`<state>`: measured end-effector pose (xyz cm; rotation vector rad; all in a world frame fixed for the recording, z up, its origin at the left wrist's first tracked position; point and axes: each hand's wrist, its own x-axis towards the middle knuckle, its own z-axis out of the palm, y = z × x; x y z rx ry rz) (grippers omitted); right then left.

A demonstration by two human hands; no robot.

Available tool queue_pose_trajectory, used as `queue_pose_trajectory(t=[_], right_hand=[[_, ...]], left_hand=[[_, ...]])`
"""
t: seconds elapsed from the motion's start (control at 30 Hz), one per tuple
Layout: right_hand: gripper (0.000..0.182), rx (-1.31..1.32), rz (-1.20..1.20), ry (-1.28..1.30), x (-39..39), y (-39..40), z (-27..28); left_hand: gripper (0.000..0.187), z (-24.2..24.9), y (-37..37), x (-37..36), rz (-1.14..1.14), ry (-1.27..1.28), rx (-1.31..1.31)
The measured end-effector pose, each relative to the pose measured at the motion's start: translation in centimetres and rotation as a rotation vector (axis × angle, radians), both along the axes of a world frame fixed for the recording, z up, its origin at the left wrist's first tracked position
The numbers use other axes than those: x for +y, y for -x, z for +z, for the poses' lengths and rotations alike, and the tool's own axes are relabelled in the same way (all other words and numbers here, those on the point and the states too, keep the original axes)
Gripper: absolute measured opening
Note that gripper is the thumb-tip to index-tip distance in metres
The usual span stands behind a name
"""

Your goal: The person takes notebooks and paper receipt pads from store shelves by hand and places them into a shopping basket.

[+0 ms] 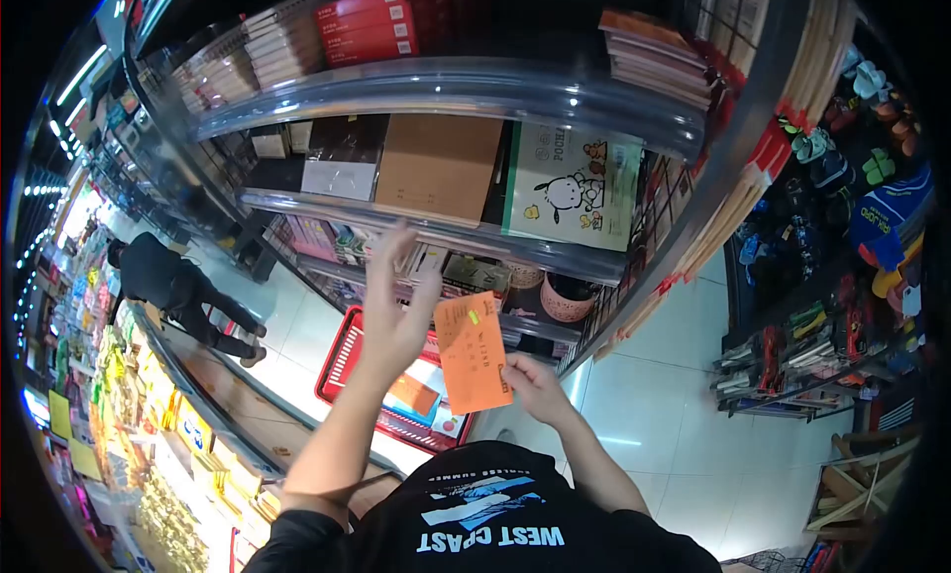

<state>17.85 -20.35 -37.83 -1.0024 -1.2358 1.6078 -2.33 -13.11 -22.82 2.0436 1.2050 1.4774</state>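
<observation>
In the head view my right hand (535,387) pinches the lower right edge of an orange booklet (474,360) with dark print and a small yellow-green sticker. The booklet is held up in front of me, above a red shopping basket (344,360). My left hand (398,301) is raised to the left of the booklet, its fingers stretched toward the shelf and slightly blurred, holding nothing. Inside the basket lie another orange item (414,395) and something blue and white, partly hidden by my left forearm and the booklet.
Shelves ahead hold a brown pad (439,165), a green cartoon-dog notebook (573,189), red boxes (365,26) and a stack of booklets (654,53). Pink pots (568,301) stand lower down. Another person (163,281) is at the left. Footwear (877,167) hangs at the right.
</observation>
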Motion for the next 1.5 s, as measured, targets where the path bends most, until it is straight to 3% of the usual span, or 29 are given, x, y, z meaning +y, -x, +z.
queue_pose_trajectory(t=[0.07, 0.13, 0.23, 0.43, 0.53, 0.77, 0.93, 1.03, 1.23, 1.37, 1.5], right_hand=[[0.019, -0.059, -0.031, -0.103, 0.1, -0.3, 2.4], [0.02, -0.067, -0.01, -0.116, 0.4, -0.1, 3.3], [0.022, -0.087, 0.028, -0.135, 0.7, 0.3, 3.8], [0.031, -0.065, -0.031, -0.284, 1.0, 0.6, 4.4], [0.036, 0.191, -0.027, -0.077, 1.2, 0.2, 3.2], [0.032, 0.112, -0.04, 0.068, -0.7, -0.6, -1.9], [0.032, 0.092, -0.001, 0.091, -2.3, -0.3, -4.5], [0.033, 0.096, 0.015, 0.128, -2.4, -0.5, -5.4], [0.035, 0.09, 0.005, 0.144, -2.5, -1.2, -6.7], [0.035, 0.069, 0.009, 0.185, -3.0, -1.2, -6.7], [0.036, 0.013, 0.024, 0.167, -3.7, -1.4, -6.3]], left_hand=[[0.06, -5.0, 1.3, -2.4, 0.0, 0.446, -0.105], [0.052, -6.5, 1.8, -4.6, -0.187, 0.884, -0.478], [0.042, -7.9, 1.9, -6.4, -0.315, 0.957, -0.608], [0.036, -4.8, 1.4, -5.5, -0.266, 0.691, -0.714], [0.036, 0.2, 1.4, -4.2, -0.333, 0.548, -0.648], [0.057, 14.8, -2.3, 1.0, -0.591, 0.245, -0.506], [0.054, 21.3, -7.0, 7.0, -0.721, 0.246, -0.486], [0.046, 23.2, -10.2, 10.8, -0.641, 0.314, -0.471], [0.034, 23.6, -15.4, 17.9, -0.712, 0.505, -0.421], [0.03, 23.5, -17.5, 18.4, -0.7, 0.557, -0.328], [0.03, 23.5, -18.7, 17.6, -0.545, 0.609, -0.255]])
